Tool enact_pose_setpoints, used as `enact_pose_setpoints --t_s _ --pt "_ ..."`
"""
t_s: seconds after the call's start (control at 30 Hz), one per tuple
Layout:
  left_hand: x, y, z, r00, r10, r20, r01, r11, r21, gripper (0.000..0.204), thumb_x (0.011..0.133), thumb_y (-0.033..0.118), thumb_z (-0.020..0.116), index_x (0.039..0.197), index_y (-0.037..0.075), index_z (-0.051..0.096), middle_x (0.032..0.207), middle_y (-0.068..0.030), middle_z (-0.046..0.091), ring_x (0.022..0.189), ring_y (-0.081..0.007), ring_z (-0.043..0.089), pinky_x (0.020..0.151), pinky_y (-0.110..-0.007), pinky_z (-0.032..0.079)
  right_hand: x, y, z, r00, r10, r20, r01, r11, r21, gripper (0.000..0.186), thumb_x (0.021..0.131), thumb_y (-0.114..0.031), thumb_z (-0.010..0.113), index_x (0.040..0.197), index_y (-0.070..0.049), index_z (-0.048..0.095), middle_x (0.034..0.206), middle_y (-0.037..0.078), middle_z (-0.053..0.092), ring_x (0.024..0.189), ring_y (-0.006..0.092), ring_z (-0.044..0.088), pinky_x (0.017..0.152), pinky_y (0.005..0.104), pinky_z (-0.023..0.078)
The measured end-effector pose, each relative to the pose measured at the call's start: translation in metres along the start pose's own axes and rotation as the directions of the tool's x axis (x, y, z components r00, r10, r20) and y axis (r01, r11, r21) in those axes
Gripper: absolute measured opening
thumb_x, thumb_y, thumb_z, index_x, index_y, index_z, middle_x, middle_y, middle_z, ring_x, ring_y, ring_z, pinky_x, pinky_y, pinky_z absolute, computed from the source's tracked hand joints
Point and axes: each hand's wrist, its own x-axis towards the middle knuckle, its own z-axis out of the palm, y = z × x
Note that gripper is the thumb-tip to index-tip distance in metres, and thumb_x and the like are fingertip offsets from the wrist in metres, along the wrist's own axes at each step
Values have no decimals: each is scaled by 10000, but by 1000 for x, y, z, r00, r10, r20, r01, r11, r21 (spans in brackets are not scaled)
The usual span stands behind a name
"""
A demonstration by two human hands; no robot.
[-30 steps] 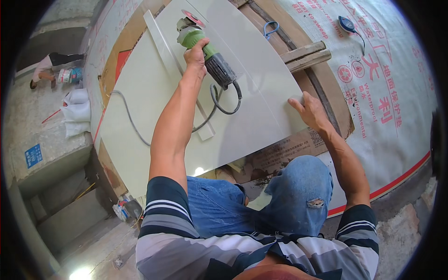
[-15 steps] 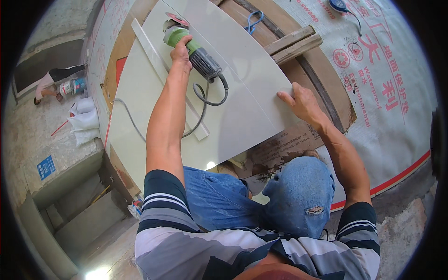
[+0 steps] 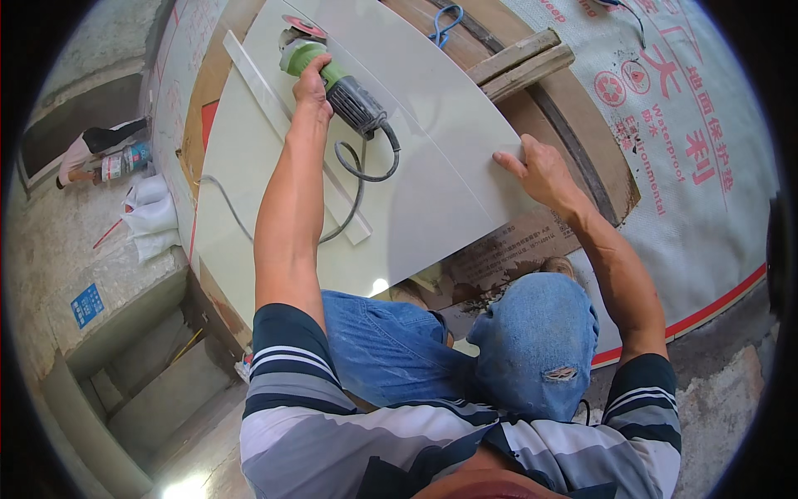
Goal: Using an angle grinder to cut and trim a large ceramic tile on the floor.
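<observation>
My left hand (image 3: 311,90) is closed round the green and black angle grinder (image 3: 339,89), whose red disc lies at the top of the large pale tile (image 3: 432,191). The grinder's dark cord (image 3: 360,198) loops across the tile. A long narrow pale strip (image 3: 248,65) lies on the tile left of the grinder, partly behind my arm. My right hand (image 3: 536,175) grips the tile's right edge, thumb on top, fingertips partly hidden.
Worn timber battens (image 3: 519,66) and a blue looped cord (image 3: 447,21) sit beside the tile on brown board. Printed protective sheeting (image 3: 682,229) surrounds the right side. At left are a bending person (image 3: 83,158), buckets (image 3: 125,160), white sacks (image 3: 151,216) and a stepped recess (image 3: 158,382).
The grinder, both my hands and the tile appear farther left and a little higher in the view. Both hands keep their holds.
</observation>
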Motion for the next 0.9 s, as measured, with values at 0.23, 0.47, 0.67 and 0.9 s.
enact_pose_setpoints --t_s 0.23,0.47,0.67,0.9 --pt "3 0 1 1000 7 -14 -7 1000 22 343 739 191 692 977 11 524 756 -135 585 606 -322 628 581 -466 566 0 2 1 1000 -20 -14 20 1000 -20 536 869 -475 587 741 32 472 696 285 566 697 462 569 625 500 442" --pt "7 3 -1 998 -58 25 58 998 14 392 715 166 707 1016 -13 531 824 -141 581 667 -308 621 620 -472 565 -1 2 1 1000 -17 -22 17 1000 -25 535 870 -482 582 761 32 484 729 282 580 713 456 578 638 498 448" --pt "8 7 -2 991 -119 67 117 993 32 360 706 141 713 997 -5 559 839 -112 583 680 -288 628 614 -456 569 -1 4 2 1000 -9 -23 9 1000 5 547 877 -497 562 779 38 506 727 274 591 718 439 593 661 490 463" --pt "9 7 0 992 -96 76 87 990 110 385 756 245 666 999 -4 500 767 -170 596 636 -349 629 614 -487 559 -1 4 0 1000 3 1 -3 1000 -17 568 878 -510 554 767 47 519 717 269 592 724 435 599 659 491 467"
